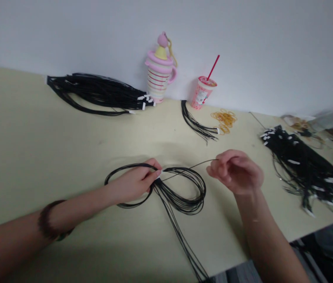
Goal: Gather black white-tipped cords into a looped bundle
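- Left hand (144, 179) pinches the black cable bundle (165, 189) at its middle, a loop on either side.
- Right hand (237, 171), beside the right loop, pinches one strand (203, 162).

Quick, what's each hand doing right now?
Left hand: closed, pinching the looped black cable bundle where its loops meet.
Right hand: closed, fingertips pinching one thin black wire.

A pale cream counter (75, 157) carries, at upper left, a long bundle of black white-tipped cables (101, 93); at upper centre, a pink-lidded striped mug (156, 81) and a pink patterned cup (201, 94); below these, a short black wire bundle (194, 122) beside thin yellow bands (224, 118); at right, piled black cables (302, 159).
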Motion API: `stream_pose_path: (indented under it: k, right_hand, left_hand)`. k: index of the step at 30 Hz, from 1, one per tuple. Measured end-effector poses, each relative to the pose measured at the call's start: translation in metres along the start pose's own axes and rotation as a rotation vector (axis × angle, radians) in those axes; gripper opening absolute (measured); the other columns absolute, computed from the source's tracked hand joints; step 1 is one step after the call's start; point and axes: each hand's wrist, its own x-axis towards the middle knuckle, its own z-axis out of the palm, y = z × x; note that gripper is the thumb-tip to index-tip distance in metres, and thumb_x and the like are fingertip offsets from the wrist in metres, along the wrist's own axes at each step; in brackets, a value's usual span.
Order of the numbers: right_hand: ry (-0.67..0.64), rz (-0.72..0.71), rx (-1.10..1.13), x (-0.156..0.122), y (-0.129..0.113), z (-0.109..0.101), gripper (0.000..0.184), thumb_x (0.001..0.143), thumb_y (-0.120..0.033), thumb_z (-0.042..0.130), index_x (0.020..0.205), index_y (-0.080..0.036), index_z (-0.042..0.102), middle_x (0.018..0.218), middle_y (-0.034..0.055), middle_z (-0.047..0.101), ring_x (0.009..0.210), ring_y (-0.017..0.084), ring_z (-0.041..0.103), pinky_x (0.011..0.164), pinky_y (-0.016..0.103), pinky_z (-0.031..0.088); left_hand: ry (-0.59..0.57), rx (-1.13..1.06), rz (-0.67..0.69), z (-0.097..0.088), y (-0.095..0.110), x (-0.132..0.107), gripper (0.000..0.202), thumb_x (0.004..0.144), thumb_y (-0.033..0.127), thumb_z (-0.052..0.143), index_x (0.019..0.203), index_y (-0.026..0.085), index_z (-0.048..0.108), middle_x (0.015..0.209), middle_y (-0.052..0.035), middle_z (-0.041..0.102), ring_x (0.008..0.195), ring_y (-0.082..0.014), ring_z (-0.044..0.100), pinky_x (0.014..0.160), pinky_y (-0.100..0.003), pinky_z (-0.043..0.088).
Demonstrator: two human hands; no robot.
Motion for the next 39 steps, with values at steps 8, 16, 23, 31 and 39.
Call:
stream_pose_path:
  k: [8,16,23,31,39]
  right_hand:
    - [0.299,-0.346,-0.045,0.006,-0.005,-0.013,0.012,0.069,-0.032,0.065,0.079,-0.027,0.064,0.056,-0.0051,0.047,0.05,0.002,0.04,0.051,0.016,0.04]
    - [0.446,-0.181,-0.322,0.016,0.015,-0.004,0.044,0.073,-0.023,0.061,0.115,-0.025,0.048,0.061,-0.0047,0.055,0.043,0.002,0.042,0.044,0.017,0.037]
    - [0.764,-0.506,-0.43,0.02,0.007,-0.023,0.024,0.071,-0.019,0.055,0.095,-0.018,0.053,0.064,-0.0019,0.06,0.049,0.005,0.054,0.047,0.017,0.04]
    - [0.868,-0.495,-1.234,0.011,0.007,-0.076,0.027,0.07,-0.019,0.049,0.093,-0.012,0.063,0.078,0.0061,0.066,0.064,0.012,0.062,0.063,0.026,0.048]
    - [0.941,-0.584,-1.57,0.015,0.01,-0.067,0.028,0.079,-0.031,0.052,0.096,-0.015,0.067,0.078,0.0063,0.058,0.068,0.009,0.053,0.063,0.023,0.043]
  left_hand:
    - [0.002,-0.023,0.007,0.001,-0.002,0.001,0.025,0.087,0.042,0.03,0.089,0.021,0.044,0.062,0.0046,0.044,0.055,-0.0097,0.046,0.055,-0.021,0.035]
    - [-0.011,-0.043,0.009,0.001,-0.003,0.001,0.027,0.087,0.043,0.029,0.09,0.021,0.044,0.062,0.0044,0.044,0.054,-0.0098,0.046,0.053,-0.021,0.035]
    - [-0.007,-0.015,0.004,0.001,-0.002,0.0,0.028,0.087,0.043,0.028,0.091,0.021,0.044,0.061,0.004,0.045,0.055,-0.011,0.047,0.054,-0.022,0.034]
    - [-0.014,-0.038,-0.001,0.0,0.003,0.0,0.026,0.087,0.041,0.028,0.089,0.02,0.044,0.062,0.004,0.043,0.054,-0.0104,0.045,0.054,-0.022,0.034]
    - [-0.016,-0.068,-0.029,0.001,0.003,0.0,0.025,0.087,0.041,0.029,0.09,0.02,0.044,0.058,0.0046,0.042,0.052,-0.0108,0.045,0.053,-0.022,0.034]
